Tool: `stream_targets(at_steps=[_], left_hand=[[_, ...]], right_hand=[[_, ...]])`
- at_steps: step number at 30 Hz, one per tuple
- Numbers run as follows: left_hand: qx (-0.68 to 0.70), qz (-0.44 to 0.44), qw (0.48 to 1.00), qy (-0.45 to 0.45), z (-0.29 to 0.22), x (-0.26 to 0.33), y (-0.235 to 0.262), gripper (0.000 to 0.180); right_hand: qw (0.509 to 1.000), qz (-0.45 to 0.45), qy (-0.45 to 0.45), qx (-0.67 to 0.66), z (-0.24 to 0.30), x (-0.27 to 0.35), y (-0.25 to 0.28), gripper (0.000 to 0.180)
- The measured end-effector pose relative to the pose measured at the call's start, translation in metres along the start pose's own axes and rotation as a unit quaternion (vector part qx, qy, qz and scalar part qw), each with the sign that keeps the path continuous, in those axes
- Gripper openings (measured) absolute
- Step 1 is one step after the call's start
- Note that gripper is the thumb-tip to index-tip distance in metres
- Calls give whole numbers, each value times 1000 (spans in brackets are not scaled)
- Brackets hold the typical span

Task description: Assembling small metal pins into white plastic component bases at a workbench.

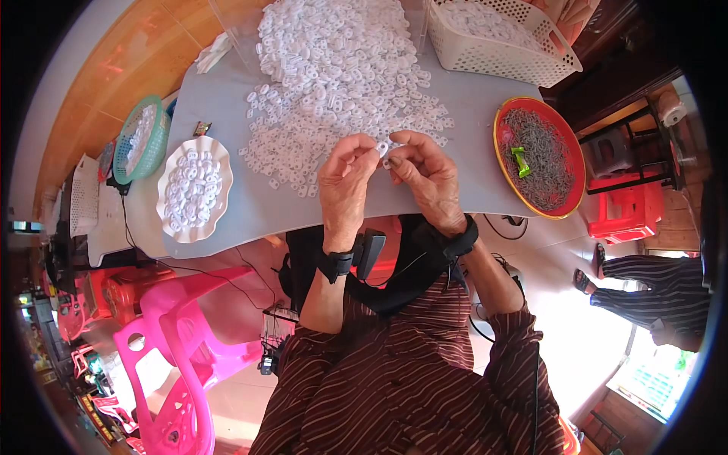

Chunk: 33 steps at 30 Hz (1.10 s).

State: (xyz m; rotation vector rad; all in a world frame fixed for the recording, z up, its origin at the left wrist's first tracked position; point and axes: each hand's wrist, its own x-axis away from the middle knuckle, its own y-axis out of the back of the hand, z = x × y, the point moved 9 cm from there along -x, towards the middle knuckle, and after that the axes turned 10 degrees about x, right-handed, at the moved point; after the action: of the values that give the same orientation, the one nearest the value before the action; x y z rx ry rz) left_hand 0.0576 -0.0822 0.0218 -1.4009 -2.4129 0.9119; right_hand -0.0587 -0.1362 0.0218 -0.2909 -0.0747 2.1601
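Observation:
My left hand (345,182) and my right hand (426,176) meet over the grey table (470,121), fingertips pinched together on a small white plastic piece (384,149). Just beyond them spreads a large heap of the same white plastic pieces (341,76). A red round tray (500,163) of small dark metal parts lies to the right of my right hand, with a green item (521,161) on top. A white scalloped plate (168,220) with more white pieces sits to the left.
A white perforated basket (497,42) stands at the table's far right. A green basket (140,140) sits at the left edge. A pink plastic chair (178,341) is below left, red stools (626,208) on the right, and another person's striped legs (652,292) at far right.

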Motion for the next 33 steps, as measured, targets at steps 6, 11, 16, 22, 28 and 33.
stream_targets(at_steps=[6, 11, 16, 22, 28, 33], left_hand=[[-49, 40, 998, -8, -4, -1, -5, 12], [-131, 57, 989, -33, -6, -4, -5, 11], [-135, 85, 987, -21, -9, -7, -10, 10], [-182, 88, 979, -14, -9, -8, -7, 7], [-179, 82, 978, -70, -15, -4, -14, 7], [-181, 65, 980, -58, -14, -3, -12, 7]], right_hand=[[1000, -5, 7, 20, -1, 3, 0, 31], [999, -6, 14, 42, -3, 3, 0, 31], [999, -3, 11, 43, 0, 3, 1, 30], [999, -9, 5, 50, 0, 4, 0, 29], [998, -30, 14, 47, 1, 6, 0, 26], [999, -14, 16, 48, 1, 5, 0, 29]])
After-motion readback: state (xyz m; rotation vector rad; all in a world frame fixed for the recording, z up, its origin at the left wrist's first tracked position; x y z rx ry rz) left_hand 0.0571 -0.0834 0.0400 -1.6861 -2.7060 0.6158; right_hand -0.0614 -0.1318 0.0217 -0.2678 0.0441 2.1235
